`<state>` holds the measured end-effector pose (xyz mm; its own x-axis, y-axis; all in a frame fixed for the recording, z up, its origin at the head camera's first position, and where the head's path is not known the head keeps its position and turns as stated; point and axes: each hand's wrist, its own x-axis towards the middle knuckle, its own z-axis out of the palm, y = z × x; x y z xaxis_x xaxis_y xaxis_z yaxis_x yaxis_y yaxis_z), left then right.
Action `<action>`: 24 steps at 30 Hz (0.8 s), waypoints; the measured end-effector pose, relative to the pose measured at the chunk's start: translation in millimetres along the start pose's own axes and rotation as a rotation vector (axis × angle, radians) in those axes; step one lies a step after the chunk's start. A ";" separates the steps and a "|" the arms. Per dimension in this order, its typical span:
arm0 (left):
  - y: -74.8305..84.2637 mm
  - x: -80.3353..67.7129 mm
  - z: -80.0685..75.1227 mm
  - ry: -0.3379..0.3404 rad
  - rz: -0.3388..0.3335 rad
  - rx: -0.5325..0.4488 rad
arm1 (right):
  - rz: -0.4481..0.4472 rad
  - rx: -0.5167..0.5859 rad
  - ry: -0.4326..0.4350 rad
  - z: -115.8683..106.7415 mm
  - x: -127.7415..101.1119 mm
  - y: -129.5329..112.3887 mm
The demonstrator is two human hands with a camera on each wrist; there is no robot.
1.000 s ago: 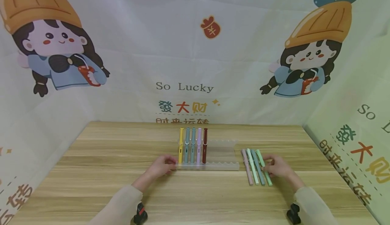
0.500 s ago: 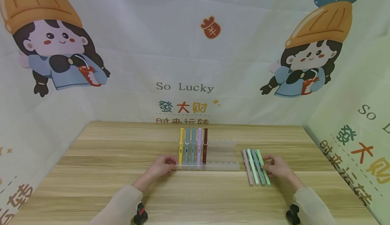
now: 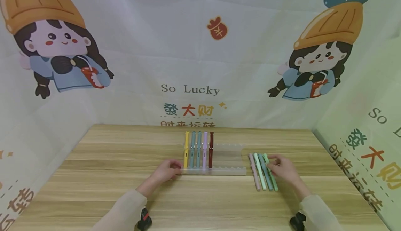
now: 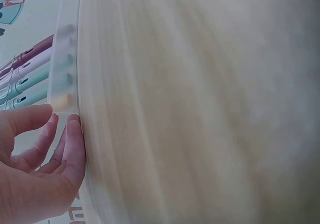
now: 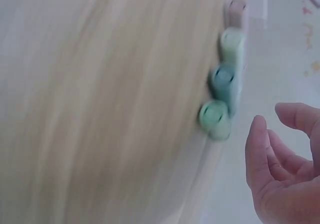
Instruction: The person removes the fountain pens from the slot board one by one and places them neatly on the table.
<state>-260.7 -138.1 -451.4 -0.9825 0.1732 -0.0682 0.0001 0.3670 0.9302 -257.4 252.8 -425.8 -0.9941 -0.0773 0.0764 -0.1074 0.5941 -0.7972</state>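
Note:
A clear plastic pen rack (image 3: pixel 230 170) with notched edges lies mid-table. In its left part stand a yellow pen (image 3: pixel 186 151), two grey-blue pens, a lavender pen (image 3: pixel 205 151) and a dark red pen (image 3: pixel 211 151). My left hand (image 3: pixel 167 170) holds the rack's near left corner between thumb and fingertips, as the left wrist view also shows. Right of the rack, a pinkish pen (image 3: pixel 254 172), a pale mint pen (image 3: pixel 260 172), a blue-grey pen (image 3: pixel 265 173) and a green pen (image 3: pixel 274 182) lie side by side. My right hand (image 3: pixel 284 168) is over the green pen, thumb and fingers apart.
The wooden table (image 3: pixel 219 203) ends at a printed cloth backdrop (image 3: pixel 244 67) behind and at both sides. Notches in the rack's right part hold no pens. Black wrist devices sit on both wrists.
The green pen's near end has shifted slightly left, closer to the blue-grey pen. My right hand has then moved a little left over the pens. My left hand stays put.

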 end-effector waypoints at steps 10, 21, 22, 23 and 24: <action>0.6 -0.3 -0.5 -0.006 0.009 0.005 | -0.042 0.084 0.011 27.5 4.5 -17.1; -3.0 1.0 -1.1 -0.015 0.023 0.004 | -0.072 0.214 0.002 53.5 6.5 -34.5; -2.9 1.0 -1.0 -0.014 0.023 0.004 | -0.070 0.220 0.006 55.5 7.1 -36.3; -3.0 1.1 -1.0 -0.015 0.025 0.002 | -0.074 0.229 0.012 58.0 8.0 -37.6; -2.8 1.0 -1.1 -0.016 0.026 0.000 | -0.076 0.230 0.018 60.1 9.0 -38.7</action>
<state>-261.8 -139.9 -453.7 -0.9790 0.1976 -0.0496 0.0259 0.3623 0.9317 -261.2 180.9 -430.3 -0.9836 -0.0990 0.1505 -0.1774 0.3887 -0.9041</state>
